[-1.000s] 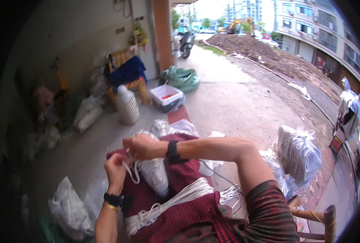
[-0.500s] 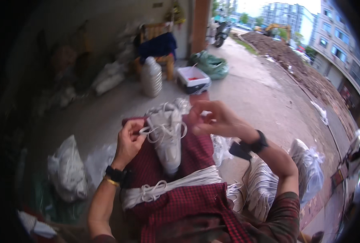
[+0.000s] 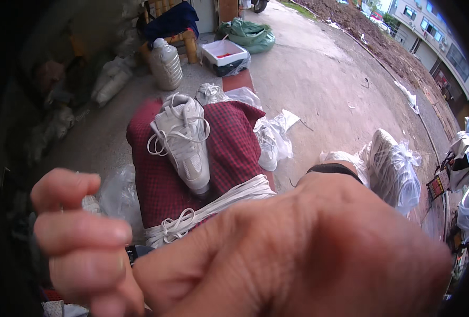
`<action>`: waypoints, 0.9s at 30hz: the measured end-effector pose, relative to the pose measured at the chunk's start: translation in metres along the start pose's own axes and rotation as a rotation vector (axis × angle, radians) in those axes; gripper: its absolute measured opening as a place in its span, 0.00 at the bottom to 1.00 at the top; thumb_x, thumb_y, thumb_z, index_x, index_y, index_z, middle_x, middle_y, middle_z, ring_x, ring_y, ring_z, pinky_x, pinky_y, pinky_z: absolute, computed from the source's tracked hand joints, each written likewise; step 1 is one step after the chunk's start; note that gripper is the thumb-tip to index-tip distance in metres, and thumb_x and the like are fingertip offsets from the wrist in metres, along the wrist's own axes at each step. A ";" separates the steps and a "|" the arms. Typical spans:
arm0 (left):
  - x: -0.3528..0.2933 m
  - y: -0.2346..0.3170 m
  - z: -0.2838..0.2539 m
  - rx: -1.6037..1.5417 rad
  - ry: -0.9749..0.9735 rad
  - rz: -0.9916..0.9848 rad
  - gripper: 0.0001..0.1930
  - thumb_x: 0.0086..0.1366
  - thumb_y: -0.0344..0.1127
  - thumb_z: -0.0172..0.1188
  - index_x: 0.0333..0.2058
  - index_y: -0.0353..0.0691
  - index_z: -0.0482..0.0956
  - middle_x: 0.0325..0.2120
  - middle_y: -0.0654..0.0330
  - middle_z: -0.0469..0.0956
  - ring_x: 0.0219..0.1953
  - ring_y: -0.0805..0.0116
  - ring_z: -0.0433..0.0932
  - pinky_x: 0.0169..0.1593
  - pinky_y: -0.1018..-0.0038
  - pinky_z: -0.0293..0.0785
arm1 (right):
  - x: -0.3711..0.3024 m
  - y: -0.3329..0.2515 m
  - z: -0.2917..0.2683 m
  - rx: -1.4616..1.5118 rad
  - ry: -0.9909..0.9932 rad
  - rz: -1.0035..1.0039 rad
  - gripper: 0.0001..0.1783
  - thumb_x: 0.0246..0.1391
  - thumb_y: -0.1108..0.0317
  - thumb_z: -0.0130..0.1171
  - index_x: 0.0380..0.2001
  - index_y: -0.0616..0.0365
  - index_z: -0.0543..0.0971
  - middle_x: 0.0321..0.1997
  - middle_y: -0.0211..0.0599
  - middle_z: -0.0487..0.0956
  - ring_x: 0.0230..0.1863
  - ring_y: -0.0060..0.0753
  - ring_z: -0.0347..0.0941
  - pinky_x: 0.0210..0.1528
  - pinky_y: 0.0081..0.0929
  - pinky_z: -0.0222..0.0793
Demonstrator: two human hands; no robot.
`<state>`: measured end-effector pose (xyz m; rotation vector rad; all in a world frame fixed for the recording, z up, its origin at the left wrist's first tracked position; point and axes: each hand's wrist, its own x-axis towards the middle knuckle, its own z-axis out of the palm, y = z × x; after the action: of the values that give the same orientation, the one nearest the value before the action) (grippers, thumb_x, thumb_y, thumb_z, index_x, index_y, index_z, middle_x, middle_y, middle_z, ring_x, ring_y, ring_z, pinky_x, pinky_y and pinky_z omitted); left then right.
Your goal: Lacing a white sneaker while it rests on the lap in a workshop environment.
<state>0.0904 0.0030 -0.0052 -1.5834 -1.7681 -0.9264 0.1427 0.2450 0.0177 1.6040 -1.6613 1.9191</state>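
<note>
Both hands are raised close in front of me. My left hand [image 3: 81,238] shows at the lower left, its fingers loosely bent with a gap between them and nothing visible in them. My right hand [image 3: 308,253] fills the lower middle and right, blurred. Its thumb points left, while the other fingers are hidden. Beyond the hands, a white lace-up sneaker [image 3: 184,142] lies on the red-and-black checked cloth [image 3: 232,132] over my lap, toe toward me, with loose lace loops at its sides. A bundle of white shoelaces [image 3: 234,195] lies across the cloth, partly covered by my right hand.
Past my lap are another white shoe [image 3: 210,93] and a bagged shoe [image 3: 269,145]. Wrapped white shoes [image 3: 387,164] stand at the right. Farther off are a large plastic bottle [image 3: 166,66], a white foam box [image 3: 224,52] and a green sack [image 3: 250,34].
Both hands have left the sneaker and its laces and come up close in front of me. The view has tilted downward.
</note>
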 end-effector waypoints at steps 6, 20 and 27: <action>0.007 0.022 -0.017 0.006 0.139 0.045 0.17 0.70 0.47 0.44 0.44 0.39 0.73 0.40 0.52 0.76 0.48 0.48 0.72 0.53 0.56 0.67 | 0.035 -0.013 0.024 -0.092 -0.078 0.091 0.31 0.60 0.44 0.55 0.39 0.70 0.77 0.31 0.55 0.79 0.29 0.45 0.78 0.31 0.42 0.75; 0.017 0.032 -0.068 0.149 0.489 0.159 0.18 0.71 0.48 0.43 0.48 0.42 0.72 0.45 0.56 0.75 0.51 0.50 0.70 0.56 0.55 0.65 | 0.027 -0.139 -0.022 -0.288 -0.359 0.223 0.32 0.65 0.46 0.48 0.44 0.73 0.76 0.36 0.62 0.79 0.33 0.48 0.79 0.37 0.44 0.78; 0.042 0.027 -0.062 0.235 0.730 0.334 0.18 0.72 0.48 0.43 0.50 0.44 0.71 0.47 0.58 0.74 0.53 0.52 0.70 0.57 0.55 0.64 | 0.010 -0.168 -0.049 -0.272 -0.191 -0.040 0.29 0.66 0.51 0.43 0.49 0.72 0.73 0.43 0.60 0.78 0.42 0.47 0.76 0.46 0.43 0.74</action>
<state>0.1102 -0.0213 0.0682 -1.1328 -1.0223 -0.9293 0.2231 0.3421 0.1397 1.7365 -1.8505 1.4836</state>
